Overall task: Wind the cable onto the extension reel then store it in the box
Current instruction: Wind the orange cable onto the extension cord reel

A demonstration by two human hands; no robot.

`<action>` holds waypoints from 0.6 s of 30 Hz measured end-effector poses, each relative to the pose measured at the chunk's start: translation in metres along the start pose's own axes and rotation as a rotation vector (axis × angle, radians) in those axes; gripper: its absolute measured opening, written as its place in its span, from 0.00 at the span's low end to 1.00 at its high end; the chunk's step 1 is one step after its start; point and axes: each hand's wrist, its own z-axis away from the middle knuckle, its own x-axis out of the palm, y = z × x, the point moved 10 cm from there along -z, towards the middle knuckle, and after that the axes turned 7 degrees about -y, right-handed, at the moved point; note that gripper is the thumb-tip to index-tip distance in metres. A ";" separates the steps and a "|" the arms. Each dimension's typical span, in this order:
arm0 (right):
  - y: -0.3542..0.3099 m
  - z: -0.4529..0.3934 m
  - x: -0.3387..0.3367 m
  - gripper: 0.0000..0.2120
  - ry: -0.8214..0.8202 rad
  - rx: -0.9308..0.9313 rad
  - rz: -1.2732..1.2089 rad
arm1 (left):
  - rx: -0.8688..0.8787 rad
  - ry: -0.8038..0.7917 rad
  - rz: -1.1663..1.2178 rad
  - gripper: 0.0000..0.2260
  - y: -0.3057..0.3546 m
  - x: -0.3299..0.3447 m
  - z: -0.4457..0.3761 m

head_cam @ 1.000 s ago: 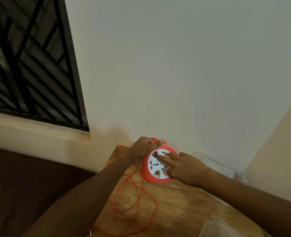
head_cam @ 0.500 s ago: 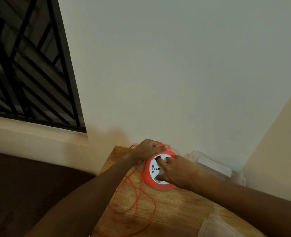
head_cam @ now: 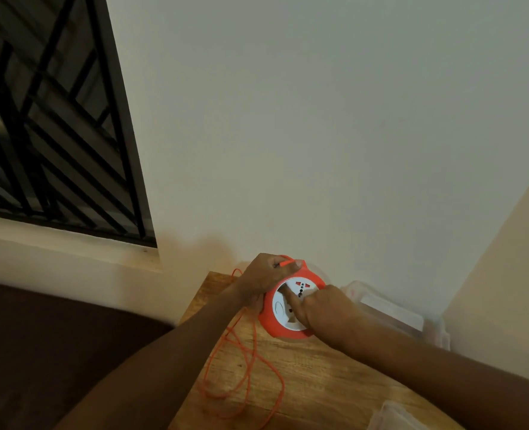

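- The extension reel [head_cam: 283, 307], orange-red with a round white socket face, sits on the tabletop [head_cam: 319, 377] near its far edge, close to the wall [head_cam: 319, 135], tilted so that its face looks up toward the camera.
- The left hand [head_cam: 264, 279] lies on the reel's far-left rim, fingers curled over the edge; between thumb and forefinger it pinches a short stretch of the orange cable [head_cam: 244, 364] at the top of the reel.
- The right hand [head_cam: 322, 308] comes in from the right and rests on the white face, its fingers curled and one fingertip pressed into the face near the centre; it covers the right part of the reel.
- Most of the cable lies unwound in loose loops on the tabletop, near and left of the reel, running under the left forearm toward the near edge of the view.
- A clear plastic box [head_cam: 393, 311] stands just right of the reel, against the wall and behind the right wrist; the reel is outside it.
- A second piece of clear plastic [head_cam: 393, 415] shows at the near right corner of the tabletop, cut off by the frame; whether it is a lid cannot be told.
- A barred window [head_cam: 49, 119] fills the far left.
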 end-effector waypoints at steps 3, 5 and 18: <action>0.005 -0.001 0.009 0.40 -0.028 0.030 -0.064 | -0.002 -0.003 -0.012 0.07 0.001 0.003 -0.001; 0.009 0.000 0.014 0.41 -0.036 0.054 -0.141 | 0.004 -0.001 -0.008 0.07 0.003 0.005 -0.002; 0.012 0.005 0.021 0.43 0.073 0.104 -0.192 | -0.083 -0.040 0.074 0.15 -0.017 0.013 -0.002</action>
